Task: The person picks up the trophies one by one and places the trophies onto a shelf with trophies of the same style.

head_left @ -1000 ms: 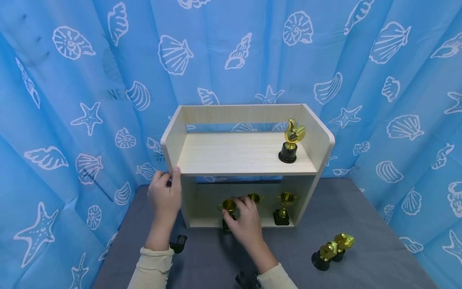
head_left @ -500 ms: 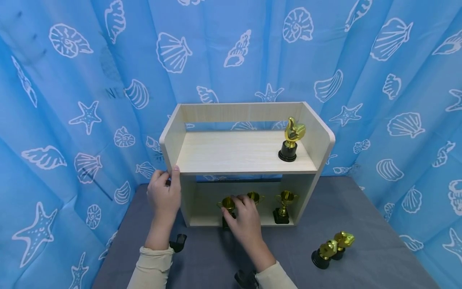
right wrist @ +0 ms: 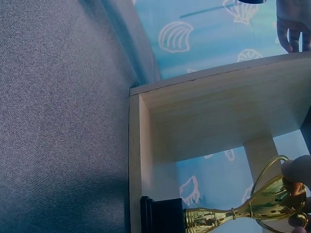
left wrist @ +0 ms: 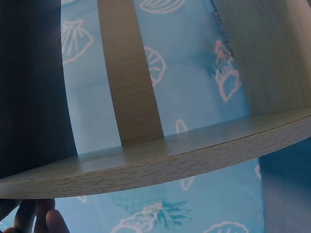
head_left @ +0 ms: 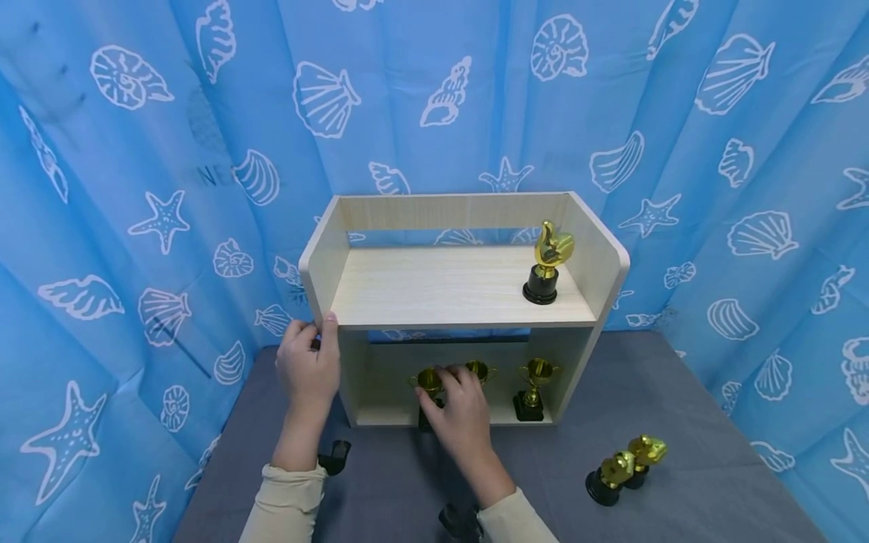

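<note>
In the head view my right hand [head_left: 462, 415] pinches a gold trophy cup [head_left: 429, 382] by its upper part, at the front of the lower compartment. The right wrist view shows the cup [right wrist: 272, 199] with fingers at its bowl and handle. Its black base [right wrist: 165, 216] overlaps the front edge of the bottom board. My left hand [head_left: 308, 366] rests against the outer left side of the wooden shelf [head_left: 462, 326], thumb near the front edge. Fingers [left wrist: 26, 213] touch that side panel in the left wrist view. Another cup [head_left: 478, 369] is partly hidden behind my right hand.
A third trophy cup [head_left: 532, 388] stands at the lower right inside the shelf. On the upper board, a gold thumbs-up trophy [head_left: 543, 264] stands at the right. Two more gold trophies [head_left: 614, 471] stand on the grey cloth [head_left: 706, 422]. A blue shell-print curtain [head_left: 434, 98] hangs behind.
The head view has shifted very slightly. Both hands and the trophy cup stay almost where they were.
</note>
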A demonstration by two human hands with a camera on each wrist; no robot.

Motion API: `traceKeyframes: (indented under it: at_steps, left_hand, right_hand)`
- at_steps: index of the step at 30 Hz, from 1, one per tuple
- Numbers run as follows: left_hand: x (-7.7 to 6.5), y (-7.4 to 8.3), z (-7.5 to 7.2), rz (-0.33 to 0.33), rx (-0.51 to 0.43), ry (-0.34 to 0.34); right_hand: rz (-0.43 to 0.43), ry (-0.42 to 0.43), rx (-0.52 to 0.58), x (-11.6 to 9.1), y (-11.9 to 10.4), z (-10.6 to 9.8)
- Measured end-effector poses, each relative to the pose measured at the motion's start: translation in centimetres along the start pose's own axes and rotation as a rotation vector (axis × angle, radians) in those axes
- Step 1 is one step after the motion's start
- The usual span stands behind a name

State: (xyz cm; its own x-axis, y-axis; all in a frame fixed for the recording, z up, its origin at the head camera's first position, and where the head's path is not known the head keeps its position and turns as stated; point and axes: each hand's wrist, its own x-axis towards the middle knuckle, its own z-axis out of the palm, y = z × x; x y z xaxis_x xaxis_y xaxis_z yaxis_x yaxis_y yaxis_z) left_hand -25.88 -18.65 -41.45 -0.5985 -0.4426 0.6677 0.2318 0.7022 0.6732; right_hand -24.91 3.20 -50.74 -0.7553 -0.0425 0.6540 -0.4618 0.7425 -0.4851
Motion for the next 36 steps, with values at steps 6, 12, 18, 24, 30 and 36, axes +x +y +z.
traceKeyframes:
  at_steps: [6, 12, 18, 24, 30, 36]
  left_hand:
    - [0.0, -0.2, 0.0, 0.000, 0.004, -0.001]
    - [0.0, -0.2, -0.1, -0.005, 0.011, 0.001]
    - [0.0, 0.0, -0.1, -0.011, 0.010, -0.008]
    - [-0.1, 0.2, 0.1, -0.005, -0.003, -0.015]
    - [-0.1, 0.1, 0.0, -0.006, -0.009, -0.013]
    - [-0.1, 0.0, -0.1, -0.020, -0.007, -0.029]
  right_hand:
    - [0.005, 0.016, -0.016, 0.1, 0.0, 0.3]
    - [0.000, 0.034, -0.039, 0.3, -0.2, 0.6]
    - [-0.013, 0.050, -0.065, 0.1, -0.2, 0.7]
    - [0.007, 0.050, -0.071, -0.1, -0.1, 0.8]
    - [0.018, 0.044, -0.081, 0.0, -0.3, 1.1]
    - [0.018, 0.057, -0.086, 0.2, -0.6, 1.1]
